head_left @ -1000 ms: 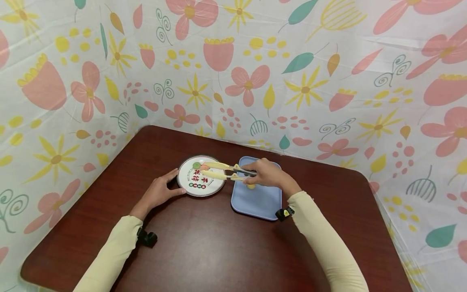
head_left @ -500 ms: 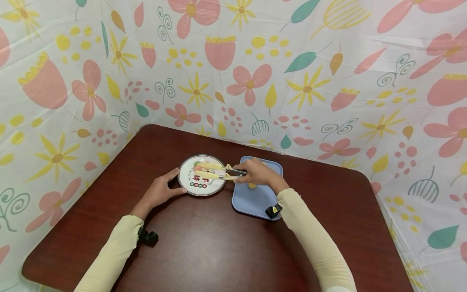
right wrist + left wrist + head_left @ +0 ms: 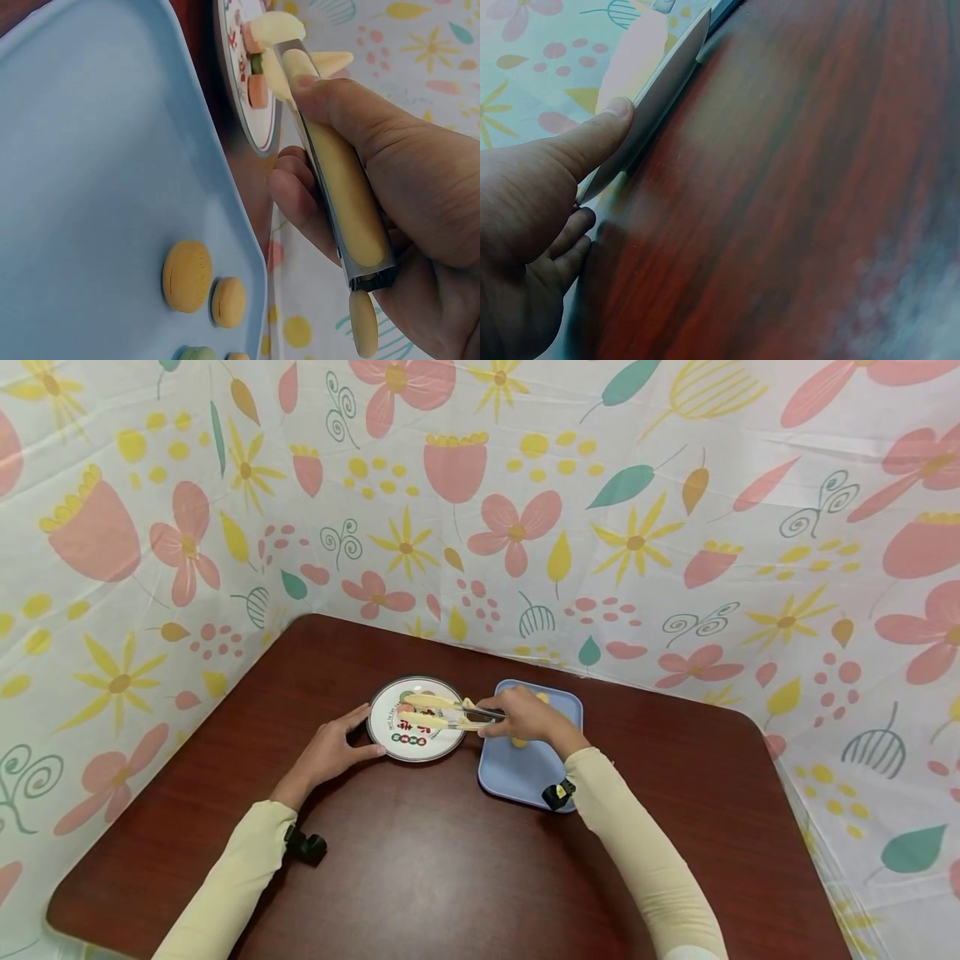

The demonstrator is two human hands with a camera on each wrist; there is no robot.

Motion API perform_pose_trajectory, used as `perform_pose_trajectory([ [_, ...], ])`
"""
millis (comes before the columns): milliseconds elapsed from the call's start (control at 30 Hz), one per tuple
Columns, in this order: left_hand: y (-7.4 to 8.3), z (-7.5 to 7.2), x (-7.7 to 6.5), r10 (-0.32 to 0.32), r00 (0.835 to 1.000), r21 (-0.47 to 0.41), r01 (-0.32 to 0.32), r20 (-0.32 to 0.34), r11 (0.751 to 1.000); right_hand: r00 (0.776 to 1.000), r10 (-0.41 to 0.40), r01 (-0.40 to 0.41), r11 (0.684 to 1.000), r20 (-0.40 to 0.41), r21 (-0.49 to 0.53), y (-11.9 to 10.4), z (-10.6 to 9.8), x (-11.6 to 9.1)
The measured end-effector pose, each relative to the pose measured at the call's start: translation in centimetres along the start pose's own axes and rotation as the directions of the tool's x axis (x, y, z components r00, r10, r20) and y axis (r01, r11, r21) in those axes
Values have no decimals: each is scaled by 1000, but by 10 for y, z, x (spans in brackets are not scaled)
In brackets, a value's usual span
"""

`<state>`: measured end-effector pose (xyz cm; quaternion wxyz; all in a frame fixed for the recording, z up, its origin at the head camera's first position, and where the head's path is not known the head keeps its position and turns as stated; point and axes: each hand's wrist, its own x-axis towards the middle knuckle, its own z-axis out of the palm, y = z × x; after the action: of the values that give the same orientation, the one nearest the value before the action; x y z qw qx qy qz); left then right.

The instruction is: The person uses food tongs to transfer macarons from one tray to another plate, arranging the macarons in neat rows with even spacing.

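My left hand (image 3: 326,752) holds the left rim of a round white plate (image 3: 386,739) with red print, thumb and fingers spread along its edge. In the left wrist view the thumb lies on the rim. My right hand (image 3: 522,714) grips metal tongs (image 3: 341,187) with cream-yellow handles and tips. The tong tips are over the plate, around or right beside a pink macaron (image 3: 405,708); whether they touch it is unclear. A green macaron (image 3: 406,696) lies just behind. The right wrist view shows pink pieces (image 3: 258,91) on the plate, partly hidden by the tongs.
A blue tray (image 3: 517,781) stands right of the plate, under my right forearm. Yellow macarons (image 3: 187,276) and a green macaron (image 3: 197,353) sit on it. The brown table (image 3: 420,860) meets a flowered cloth wall (image 3: 510,602) behind.
My right hand has moved the tongs left over the plate, and the pink macaron at their tips has shifted left, close to the green one. My left hand stays on the rim.
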<state>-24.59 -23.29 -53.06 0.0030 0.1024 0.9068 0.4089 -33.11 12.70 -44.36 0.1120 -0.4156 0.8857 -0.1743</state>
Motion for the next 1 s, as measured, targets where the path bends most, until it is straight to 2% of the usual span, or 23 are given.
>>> perform_pose_trajectory([
  [200,1,0,0,-3,1000,11,3,3,1000,999,38,-37,999,-10,36,0,-4,-7],
  [433,2,-1,1,-1,1000,11,1,3,1000,995,87,-83,994,-53,69,2,-23,-32],
  [733,1,-1,-1,-5,1000,6,5,7,1000,982,149,-145,989,-117,38,-2,-56,-83],
  [1000,2,-1,-2,-8,1000,-6,8,9,1000,955,215,-216,976,-204,20,8,-59,-134],
])
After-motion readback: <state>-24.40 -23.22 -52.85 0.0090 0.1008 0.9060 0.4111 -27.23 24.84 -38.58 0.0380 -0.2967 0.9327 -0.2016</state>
